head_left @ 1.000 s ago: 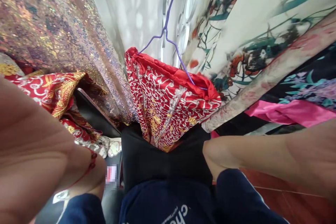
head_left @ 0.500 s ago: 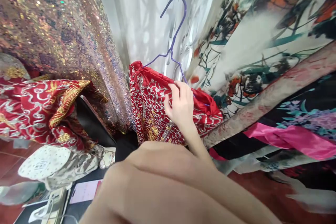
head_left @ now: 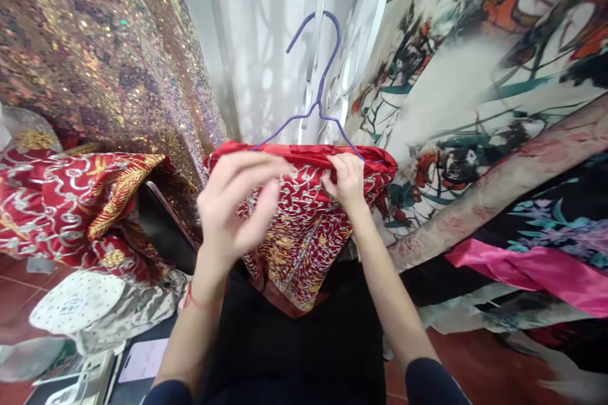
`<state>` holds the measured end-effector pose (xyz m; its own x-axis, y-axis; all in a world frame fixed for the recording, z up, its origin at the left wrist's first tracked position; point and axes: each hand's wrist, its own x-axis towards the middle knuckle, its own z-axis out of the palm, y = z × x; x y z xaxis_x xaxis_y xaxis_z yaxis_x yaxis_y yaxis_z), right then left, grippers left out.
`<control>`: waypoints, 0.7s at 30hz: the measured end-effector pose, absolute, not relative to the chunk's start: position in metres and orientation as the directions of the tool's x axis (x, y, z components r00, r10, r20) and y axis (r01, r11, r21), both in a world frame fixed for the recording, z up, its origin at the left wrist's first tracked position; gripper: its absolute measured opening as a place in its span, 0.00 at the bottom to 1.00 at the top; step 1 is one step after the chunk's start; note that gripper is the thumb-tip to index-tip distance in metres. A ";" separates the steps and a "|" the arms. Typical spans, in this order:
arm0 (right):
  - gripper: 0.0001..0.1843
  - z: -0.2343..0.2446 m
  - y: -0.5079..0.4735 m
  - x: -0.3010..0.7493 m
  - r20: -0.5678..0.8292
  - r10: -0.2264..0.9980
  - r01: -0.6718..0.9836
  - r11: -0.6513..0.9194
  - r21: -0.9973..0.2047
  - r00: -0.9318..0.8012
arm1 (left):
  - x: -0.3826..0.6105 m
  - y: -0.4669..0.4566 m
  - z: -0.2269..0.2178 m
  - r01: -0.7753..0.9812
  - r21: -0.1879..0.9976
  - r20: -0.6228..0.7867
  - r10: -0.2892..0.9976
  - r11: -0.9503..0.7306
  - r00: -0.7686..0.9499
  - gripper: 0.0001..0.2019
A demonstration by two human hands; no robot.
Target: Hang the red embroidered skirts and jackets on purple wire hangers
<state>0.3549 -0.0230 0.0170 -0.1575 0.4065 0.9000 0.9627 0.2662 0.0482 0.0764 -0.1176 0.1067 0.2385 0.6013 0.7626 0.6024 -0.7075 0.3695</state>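
A red skirt-like garment [head_left: 299,221] with silver and gold embroidery hangs from a purple wire hanger [head_left: 319,104]. The hanger's shoulders go down inside its plain red top edge. My right hand [head_left: 346,180] pinches that edge on the right side, fingers over the top and thumb in front. My left hand [head_left: 240,205] is in front of the garment's left part, slightly blurred, its fingers stretched out and thumb apart, holding nothing I can see. It hides some of the garment's left top edge.
Sequinned fabric [head_left: 104,44] hangs at left above another red embroidered garment [head_left: 61,202]. White sheer fabric [head_left: 266,31] is behind the hanger. Printed cloth [head_left: 446,76] and a pink sash [head_left: 527,269] are at right. A white dotted cap [head_left: 76,300] and a pink card-like item [head_left: 142,361] lie lower left.
My left arm, which crossed the lower view close to the camera, has swung back, bringing the left hand before the garment. The garment and hanger sit lower, the top edge more level. My right hand stays on it.
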 end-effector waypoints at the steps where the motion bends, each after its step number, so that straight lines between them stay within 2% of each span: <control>1: 0.17 0.015 -0.019 0.358 0.913 0.378 0.964 0.261 0.056 -0.155 | 0.075 -0.095 0.109 0.626 0.334 0.778 0.581 -0.705 0.239 0.15; 4: 0.16 0.008 -0.022 0.352 0.965 0.231 0.966 0.250 0.065 -0.124 | 0.067 -0.036 0.105 0.684 0.230 0.751 0.574 -0.692 0.328 0.16; 7: 0.13 -0.003 -0.041 0.323 0.988 0.120 0.970 0.233 0.072 -0.102 | 0.062 -0.015 0.095 0.704 0.234 0.708 0.613 -0.671 0.349 0.19; 10: 0.10 -0.007 -0.062 0.277 0.967 0.081 0.894 0.405 0.191 -0.243 | 0.061 -0.029 0.092 0.699 0.246 0.721 0.609 -0.671 0.330 0.23; 12: 0.12 0.001 -0.070 0.244 0.961 0.136 0.868 0.474 0.149 -0.240 | 0.061 -0.044 0.093 0.706 0.252 0.727 0.611 -0.662 0.313 0.25; 14: 0.17 0.014 -0.073 0.216 0.961 0.222 0.912 0.404 0.065 -0.166 | 0.060 -0.054 0.094 0.716 0.261 0.725 0.621 -0.647 0.297 0.23; 17: 0.13 0.032 -0.073 0.198 0.921 0.372 0.952 0.307 -0.005 -0.115 | 0.059 -0.058 0.094 0.727 0.282 0.717 0.641 -0.626 0.274 0.19; 19: 0.13 0.039 -0.076 0.200 0.877 0.461 0.946 0.322 -0.025 -0.134 | 0.059 -0.056 0.093 0.727 0.301 0.707 0.656 -0.617 0.265 0.18; 21: 0.14 0.042 -0.080 0.208 0.855 0.495 0.928 0.370 -0.043 -0.157 | 0.059 -0.052 0.093 0.720 0.317 0.699 0.665 -0.617 0.263 0.16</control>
<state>0.2075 -0.0803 0.0418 -0.1570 0.4947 0.8547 0.9282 0.3696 -0.0434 0.0588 -0.0523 0.0929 0.2629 0.6654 0.6987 0.7201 -0.6173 0.3169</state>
